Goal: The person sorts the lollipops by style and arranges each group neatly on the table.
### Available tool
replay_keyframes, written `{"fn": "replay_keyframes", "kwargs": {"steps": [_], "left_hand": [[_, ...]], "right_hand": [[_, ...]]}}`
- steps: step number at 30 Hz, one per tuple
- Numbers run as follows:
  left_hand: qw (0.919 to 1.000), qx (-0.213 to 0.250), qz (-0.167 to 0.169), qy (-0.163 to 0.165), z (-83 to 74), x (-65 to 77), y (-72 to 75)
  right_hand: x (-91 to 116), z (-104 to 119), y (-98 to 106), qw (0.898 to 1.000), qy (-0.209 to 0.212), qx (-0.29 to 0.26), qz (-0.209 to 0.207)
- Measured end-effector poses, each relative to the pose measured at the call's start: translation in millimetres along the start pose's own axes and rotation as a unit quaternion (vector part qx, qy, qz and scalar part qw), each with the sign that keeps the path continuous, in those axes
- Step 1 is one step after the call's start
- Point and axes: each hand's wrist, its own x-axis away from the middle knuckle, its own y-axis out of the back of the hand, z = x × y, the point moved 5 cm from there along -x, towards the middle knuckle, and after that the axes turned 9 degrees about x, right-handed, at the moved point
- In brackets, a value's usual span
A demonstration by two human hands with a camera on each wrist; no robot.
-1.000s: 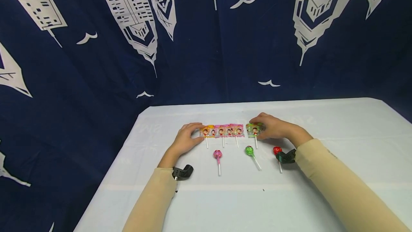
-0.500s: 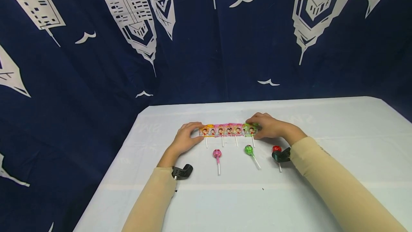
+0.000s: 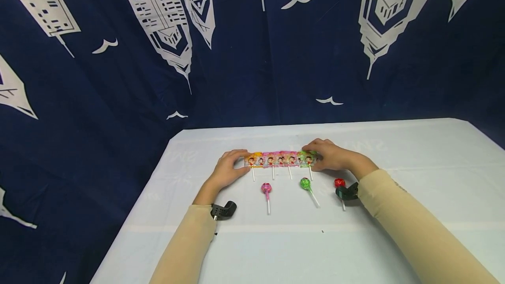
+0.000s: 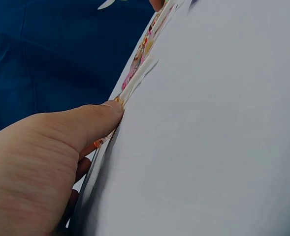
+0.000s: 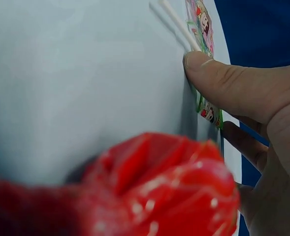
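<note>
A row of flat-wrapped lollipops lies across the table in the head view: an orange one (image 3: 254, 160) at the left, two pink ones in the middle, the first pink lollipop (image 3: 271, 160) beside the second pink lollipop (image 3: 291, 160), and a green one (image 3: 306, 160) at the right. Their wrappers meet edge to edge, sticks toward the person. At the row's left end the left hand (image 3: 228, 170) pinches the orange lollipop between thumb and fingers. The right hand (image 3: 336, 157) holds the green one by its outer edges; its thumb (image 5: 218, 78) lies near the stick.
Closer to the person lie three round lollipops: pink (image 3: 266, 187), green (image 3: 305, 183) and red (image 3: 339, 182). The red one sits beneath the right wrist's black band (image 3: 347, 192) and looms large in the right wrist view. Behind the white table (image 3: 276, 253) hangs a dark blue curtain (image 3: 236, 78).
The right hand has slid the green flat-wrapped lollipop left against the pink one, closing the gap. Over the last half second it barely moves. The left hand stays in place.
</note>
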Motion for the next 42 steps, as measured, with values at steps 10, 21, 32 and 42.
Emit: {"fn": "replay_keyframes", "kwargs": {"steps": [10,21,32,42], "left_hand": [[1.0000,-0.002,0.003,0.003,0.6,-0.2,-0.3],[1.0000,0.002,0.001,-0.001,-4.6,1.1,0.5],[0.9958,0.091,-0.014,0.001,-2.4,0.9,1.6],[0.9902,0.126,-0.059,0.009,-1.0,2.6,6.4]], "right_hand": [[1,-3,-2,1.000,-0.003,-0.007,0.000],[8,-5,-3,1.000,0.008,0.006,-0.024],[17,-5,-4,0.999,-0.014,0.004,-0.042],[32,-1,-5,0.995,-0.032,0.036,-0.083]]}}
